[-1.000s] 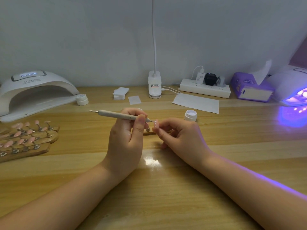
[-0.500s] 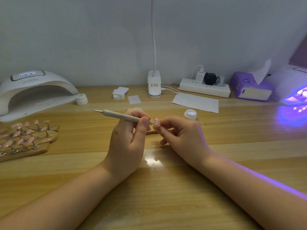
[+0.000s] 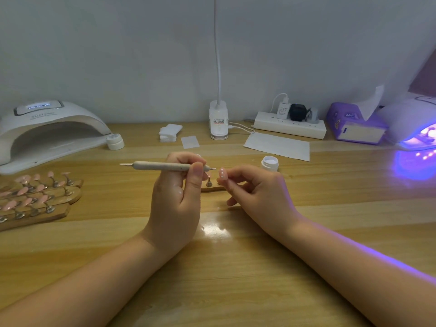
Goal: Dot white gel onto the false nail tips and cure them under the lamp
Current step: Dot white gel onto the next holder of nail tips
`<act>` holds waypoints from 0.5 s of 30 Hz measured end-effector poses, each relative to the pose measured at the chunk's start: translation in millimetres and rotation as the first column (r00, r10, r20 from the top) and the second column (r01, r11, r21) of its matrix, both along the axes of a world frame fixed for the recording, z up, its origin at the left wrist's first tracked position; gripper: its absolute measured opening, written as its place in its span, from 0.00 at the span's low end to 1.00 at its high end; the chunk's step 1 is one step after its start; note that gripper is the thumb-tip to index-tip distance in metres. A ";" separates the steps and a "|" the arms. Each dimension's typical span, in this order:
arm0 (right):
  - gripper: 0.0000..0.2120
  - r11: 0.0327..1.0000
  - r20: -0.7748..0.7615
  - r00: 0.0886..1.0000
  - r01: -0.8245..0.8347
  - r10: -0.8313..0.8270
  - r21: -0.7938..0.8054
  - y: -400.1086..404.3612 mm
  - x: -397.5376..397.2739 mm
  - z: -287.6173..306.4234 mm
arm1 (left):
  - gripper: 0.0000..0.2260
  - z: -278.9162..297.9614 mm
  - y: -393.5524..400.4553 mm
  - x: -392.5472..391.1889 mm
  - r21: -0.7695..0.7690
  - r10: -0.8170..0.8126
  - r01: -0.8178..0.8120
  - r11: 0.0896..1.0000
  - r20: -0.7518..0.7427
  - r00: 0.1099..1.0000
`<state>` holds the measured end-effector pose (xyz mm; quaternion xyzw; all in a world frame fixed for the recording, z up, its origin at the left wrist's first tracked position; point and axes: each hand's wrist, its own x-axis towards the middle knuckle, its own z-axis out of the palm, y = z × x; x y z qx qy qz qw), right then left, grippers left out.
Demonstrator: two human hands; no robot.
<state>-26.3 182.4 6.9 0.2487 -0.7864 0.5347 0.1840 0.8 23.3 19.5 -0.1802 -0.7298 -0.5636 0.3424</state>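
My left hand point(image 3: 175, 197) pinches a grey dotting pen point(image 3: 165, 166) held level, its metal tip pointing right. My right hand point(image 3: 257, 192) pinches a pink false nail tip point(image 3: 222, 173) that carries white dots; the pen tip sits just left of it, a small gap between them. An open pot of white gel point(image 3: 270, 163) stands behind my right hand. Beneath my hands lies a small wooden holder point(image 3: 212, 187) with a metal stand. A lit lamp point(image 3: 417, 128) glows purple at the far right.
Wooden boards with several pink nail tips point(image 3: 35, 197) lie at the left, in front of a white unlit lamp point(image 3: 47, 131). A small jar point(image 3: 115, 141), wipes point(image 3: 169, 132), a paper sheet point(image 3: 278, 146), a power strip point(image 3: 290, 125) and a purple tissue box point(image 3: 354, 123) line the back.
The pen tip has come away from the nail tip, and both hands have risen slightly. White dots now show on the nail.
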 end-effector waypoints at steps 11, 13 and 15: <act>0.05 1.000 -0.090 0.996 0.012 -0.011 0.004 1.5 6.2 8.2 | 0.06 -0.3 -1.2 -4.7 0.094 0.020 -0.022 0.995 0.023 1.000; 0.05 0.999 -0.100 0.994 0.037 -0.037 0.004 2.0 6.1 8.7 | 0.06 -0.9 -1.5 -4.6 0.091 0.019 -0.021 0.996 0.025 1.000; 0.06 0.996 -0.120 0.989 0.085 -0.081 0.024 3.6 4.3 10.6 | 0.06 -1.0 -1.6 -4.8 0.086 0.021 -0.023 0.996 0.028 0.999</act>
